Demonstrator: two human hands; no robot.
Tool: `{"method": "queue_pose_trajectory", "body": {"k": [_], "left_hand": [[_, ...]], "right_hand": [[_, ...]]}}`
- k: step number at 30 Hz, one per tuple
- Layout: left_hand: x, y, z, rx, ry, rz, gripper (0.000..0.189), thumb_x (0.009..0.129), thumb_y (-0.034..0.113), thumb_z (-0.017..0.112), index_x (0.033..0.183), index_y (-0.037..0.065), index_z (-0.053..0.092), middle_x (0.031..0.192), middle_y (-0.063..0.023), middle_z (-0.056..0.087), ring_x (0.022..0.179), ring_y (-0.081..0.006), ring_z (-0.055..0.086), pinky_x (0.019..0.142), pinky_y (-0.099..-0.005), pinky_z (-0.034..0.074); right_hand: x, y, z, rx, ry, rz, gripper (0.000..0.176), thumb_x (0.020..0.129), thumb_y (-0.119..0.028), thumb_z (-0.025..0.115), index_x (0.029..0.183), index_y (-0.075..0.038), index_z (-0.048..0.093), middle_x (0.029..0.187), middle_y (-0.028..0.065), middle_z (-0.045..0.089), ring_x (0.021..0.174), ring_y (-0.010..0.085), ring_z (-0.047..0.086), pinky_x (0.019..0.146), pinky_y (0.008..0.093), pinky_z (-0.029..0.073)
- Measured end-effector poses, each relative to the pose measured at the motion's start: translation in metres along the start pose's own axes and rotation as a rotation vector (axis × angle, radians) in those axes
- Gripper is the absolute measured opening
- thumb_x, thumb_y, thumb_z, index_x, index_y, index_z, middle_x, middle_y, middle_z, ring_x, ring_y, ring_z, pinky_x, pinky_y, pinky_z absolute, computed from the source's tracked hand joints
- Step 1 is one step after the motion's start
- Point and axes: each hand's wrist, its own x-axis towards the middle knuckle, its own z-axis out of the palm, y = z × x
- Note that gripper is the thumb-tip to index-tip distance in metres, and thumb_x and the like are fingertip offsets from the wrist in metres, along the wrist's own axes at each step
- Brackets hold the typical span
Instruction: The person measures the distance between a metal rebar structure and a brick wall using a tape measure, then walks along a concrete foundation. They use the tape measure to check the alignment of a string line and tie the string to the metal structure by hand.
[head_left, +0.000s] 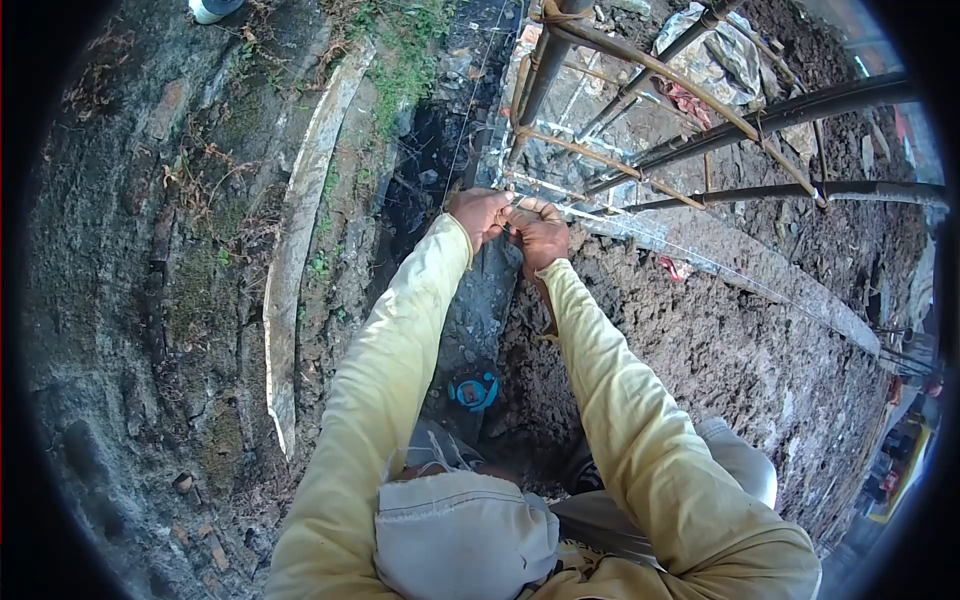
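Observation:
My left hand [480, 214] and my right hand [541, 235] meet fingertip to fingertip, both closed in a pinch. Thin pale string [700, 255] runs from beside my right hand out to the right, low over the concrete strip. A second fine line [468, 110] rises from near my left hand toward the top. The pinched fingers seem to hold the string; the exact spot is hidden by the fingertips. Just beyond them stands a cage of steel reinforcing bars [640, 165] with thinner tie bars. A round blue item [474, 392] lies on the ground between my forearms.
To the left, a rough mossy wall face [200, 260] carries a long pale wooden strip [300, 240]. Dug earth [660, 340] spreads to the right. A crumpled plastic sheet [715, 55] lies beyond the bars. Grey cloth [465, 530] covers the bottom middle.

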Motion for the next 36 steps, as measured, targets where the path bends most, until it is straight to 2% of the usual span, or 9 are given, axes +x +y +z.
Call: {"method": "queue_pose_trajectory", "body": {"k": [3, 6, 9, 12, 15, 18, 24, 33, 36], "left_hand": [[0.0, 0.001, 0.0, -0.012, 0.001, -0.014, 0.015, 0.084, 0.028, 0.066, 0.091, 0.015, 0.062, 0.077, 0.0059, 0.06, 0.066, -0.0052, 0.052, 0.06, -0.0224, 0.042], [0.0, 0.0, 0.001, -0.061, 0.012, -0.032, 0.016, 0.083, 0.026, 0.066, 0.095, 0.015, 0.063, 0.082, 0.0046, 0.061, 0.071, -0.0065, 0.054, 0.067, -0.0253, 0.043], [-0.004, 0.0, 0.002, -0.144, -0.007, -0.042, 0.017, 0.083, 0.023, 0.065, 0.098, 0.014, 0.063, 0.086, 0.0037, 0.063, 0.077, -0.008, 0.057, 0.073, -0.0285, 0.043], [-0.004, 0.0, 0.002, -0.201, -0.068, -0.053, 0.019, 0.084, 0.022, 0.063, 0.1, 0.013, 0.063, 0.09, 0.0028, 0.064, 0.081, -0.0088, 0.059, 0.075, -0.0304, 0.044], [-0.004, -0.002, -0.001, -0.227, -0.141, -0.065, 0.019, 0.086, 0.022, 0.062, 0.102, 0.012, 0.062, 0.091, 0.0025, 0.065, 0.081, -0.0089, 0.06, 0.077, -0.0306, 0.045], [-0.003, -0.004, -0.003, -0.274, -0.174, -0.075, 0.02, 0.088, 0.022, 0.06, 0.104, 0.011, 0.062, 0.092, 0.0024, 0.065, 0.081, -0.0093, 0.06, 0.078, -0.0296, 0.046], [0.004, -0.008, -0.009, -0.33, -0.195, -0.114, 0.019, 0.09, 0.023, 0.058, 0.105, 0.012, 0.062, 0.094, 0.0014, 0.066, 0.084, -0.011, 0.062, 0.077, -0.0291, 0.048], [0.005, -0.008, -0.006, -0.257, -0.128, -0.082, 0.017, 0.091, 0.022, 0.056, 0.102, 0.011, 0.061, 0.091, -0.0006, 0.066, 0.083, -0.013, 0.062, 0.075, -0.0316, 0.049], [0.008, -0.01, -0.006, -0.26, -0.15, -0.06, 0.017, 0.092, 0.023, 0.054, 0.101, 0.009, 0.061, 0.089, -0.0011, 0.066, 0.083, -0.0136, 0.062, 0.075, -0.0319, 0.049]], "right_hand": [[0.002, 0.01, -0.002, -0.069, -0.039, -0.233, 0.024, 0.075, -0.008, 0.075, 0.093, -0.002, 0.06, 0.072, 0.001, 0.059, 0.061, 0.0071, 0.05, 0.054, 0.0214, 0.041], [0.003, 0.014, -0.007, -0.28, -0.095, -0.297, 0.028, 0.078, -0.002, 0.07, 0.101, -0.001, 0.056, 0.074, 0.0014, 0.061, 0.062, 0.0075, 0.053, 0.056, 0.0237, 0.044], [0.003, 0.014, -0.005, -0.255, -0.096, -0.35, 0.027, 0.078, -0.001, 0.069, 0.102, -0.002, 0.057, 0.074, 0.0005, 0.06, 0.063, 0.0076, 0.053, 0.059, 0.0248, 0.045], [-0.003, 0.005, -0.001, -0.389, -0.056, -0.361, 0.026, 0.078, -0.002, 0.069, 0.101, -0.003, 0.058, 0.073, 0.0002, 0.059, 0.065, 0.0084, 0.054, 0.061, 0.0246, 0.046], [-0.005, -0.006, 0.003, -0.579, 0.0, -0.32, 0.022, 0.075, -0.009, 0.067, 0.095, -0.005, 0.06, 0.074, 0.0054, 0.062, 0.067, 0.0158, 0.058, 0.065, 0.0298, 0.047], [-0.014, -0.018, 0.008, -0.685, 0.031, -0.338, 0.023, 0.075, -0.012, 0.065, 0.095, -0.004, 0.059, 0.078, 0.0126, 0.065, 0.073, 0.0264, 0.063, 0.07, 0.035, 0.049], [-0.022, -0.037, 0.015, -0.953, 0.036, -0.319, 0.027, 0.075, -0.013, 0.065, 0.1, -0.004, 0.058, 0.087, 0.0214, 0.065, 0.086, 0.0384, 0.063, 0.075, 0.0428, 0.049], [-0.015, -0.04, 0.02, -1.094, 0.011, -0.292, 0.034, 0.077, -0.022, 0.064, 0.104, -0.003, 0.056, 0.09, 0.0255, 0.064, 0.09, 0.0406, 0.062, 0.078, 0.0463, 0.048], [-0.011, -0.035, 0.014, -1.066, -0.018, -0.334, 0.033, 0.077, -0.021, 0.066, 0.101, -0.002, 0.055, 0.085, 0.0219, 0.066, 0.083, 0.0359, 0.064, 0.073, 0.0421, 0.05]]}}
